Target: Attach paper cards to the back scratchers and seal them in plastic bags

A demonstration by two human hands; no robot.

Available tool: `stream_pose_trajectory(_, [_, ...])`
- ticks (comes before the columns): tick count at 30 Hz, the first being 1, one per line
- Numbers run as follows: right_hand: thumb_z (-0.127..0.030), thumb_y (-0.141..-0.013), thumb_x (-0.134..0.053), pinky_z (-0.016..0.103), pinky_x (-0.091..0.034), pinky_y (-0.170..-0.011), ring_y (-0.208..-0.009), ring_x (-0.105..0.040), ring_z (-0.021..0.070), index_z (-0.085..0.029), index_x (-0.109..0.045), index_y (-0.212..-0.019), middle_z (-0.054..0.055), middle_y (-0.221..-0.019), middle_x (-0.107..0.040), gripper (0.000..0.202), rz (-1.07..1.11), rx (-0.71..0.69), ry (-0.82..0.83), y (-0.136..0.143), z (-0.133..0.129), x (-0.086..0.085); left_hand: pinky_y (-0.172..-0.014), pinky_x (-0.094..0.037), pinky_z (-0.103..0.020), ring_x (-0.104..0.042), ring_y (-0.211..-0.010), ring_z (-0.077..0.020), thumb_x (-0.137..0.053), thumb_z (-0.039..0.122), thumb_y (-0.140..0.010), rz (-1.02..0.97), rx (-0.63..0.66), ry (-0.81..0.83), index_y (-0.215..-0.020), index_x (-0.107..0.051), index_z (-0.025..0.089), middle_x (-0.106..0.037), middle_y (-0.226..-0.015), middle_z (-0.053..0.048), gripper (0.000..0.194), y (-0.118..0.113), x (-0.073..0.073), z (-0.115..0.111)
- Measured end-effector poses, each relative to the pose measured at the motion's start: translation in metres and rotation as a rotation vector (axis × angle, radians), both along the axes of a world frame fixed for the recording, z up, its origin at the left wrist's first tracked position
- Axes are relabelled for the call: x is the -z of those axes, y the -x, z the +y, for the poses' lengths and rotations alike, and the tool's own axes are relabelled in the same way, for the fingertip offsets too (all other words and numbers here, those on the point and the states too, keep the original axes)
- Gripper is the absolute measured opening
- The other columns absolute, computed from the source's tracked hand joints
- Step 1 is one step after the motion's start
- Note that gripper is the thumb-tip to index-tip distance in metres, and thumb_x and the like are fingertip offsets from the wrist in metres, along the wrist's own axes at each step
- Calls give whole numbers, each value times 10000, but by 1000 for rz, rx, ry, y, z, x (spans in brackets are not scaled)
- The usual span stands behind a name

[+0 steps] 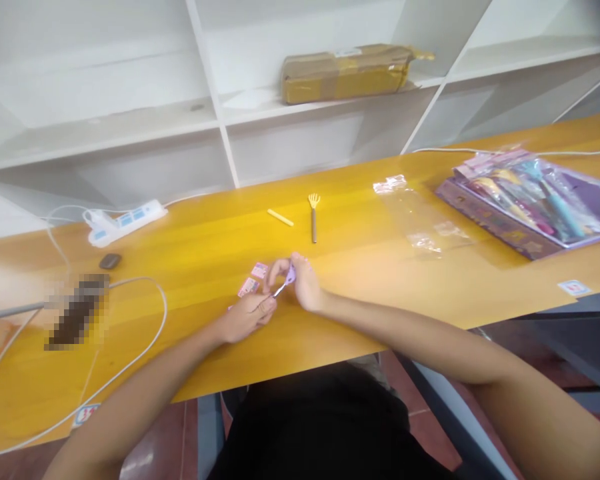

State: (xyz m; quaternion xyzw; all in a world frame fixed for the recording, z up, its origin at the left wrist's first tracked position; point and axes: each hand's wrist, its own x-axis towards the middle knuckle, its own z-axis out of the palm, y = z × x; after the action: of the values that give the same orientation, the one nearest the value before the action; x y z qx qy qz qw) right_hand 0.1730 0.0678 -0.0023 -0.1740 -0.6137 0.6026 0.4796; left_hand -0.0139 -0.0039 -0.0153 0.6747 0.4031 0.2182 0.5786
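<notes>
Near the table's front edge, my left hand (250, 316) is closed, its fingers pinching the thin metal end of a small purple-handled tool (291, 274). My right hand (305, 283) is closed around the tool's purple end. Small pink printed cards (249, 287) lie on the table just behind my left hand, one partly hidden by it. Farther back are a short yellow stick (281, 217) and a small hand-shaped rake with a yellow head and a brown handle (314, 220). Neither hand touches them.
At right, a purple box (505, 227) holds wrapped items beside a clear plastic bag (410, 217). A white power strip (127, 223), a dark small object (111, 261) and a looping cable (164, 313) are at left. A taped parcel (347, 75) rests on the shelf.
</notes>
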Motion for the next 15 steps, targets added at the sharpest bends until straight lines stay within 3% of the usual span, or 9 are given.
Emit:
stream_pose_trajectory(2, [-806,-1030,-95,328,-533,-774,-707,-616,174,-158,-593,-673,98,-678,-631,892,22,69,28,11,-11,19,-525,-299,-258,-348,-548,-105,-337,657,-1081,28,12,-21,-738,-403,214,-390,-637,48,564,0,-1,1])
stream_pose_trajectory(5, [-828,-1013,-120,279,-464,-624,-597,-543,145,-158,-581,-663,69,-606,-574,885,-33,96,61,8,-4,32,-485,-298,-241,-344,-511,-93,-369,687,-1061,48,-25,16,-754,-398,219,-381,-625,60,560,-1,-3,2])
stream_pose_trajectory(9, [-817,-1004,-210,237,-337,-469,-467,-424,100,-152,-574,-668,33,-565,-527,829,-56,27,142,3,13,34,-377,-287,-223,-339,-407,-81,-392,725,-1035,45,-68,142,-780,-387,236,-342,-594,89,552,-3,-8,2])
stream_pose_trajectory(15, [-830,-985,-299,216,-293,-431,-461,-389,82,-155,-578,-680,12,-581,-502,791,15,-35,213,6,12,29,-375,-304,-208,-390,-386,-71,-393,715,-1040,55,-58,122,-760,-372,231,-367,-587,90,559,-4,-14,0])
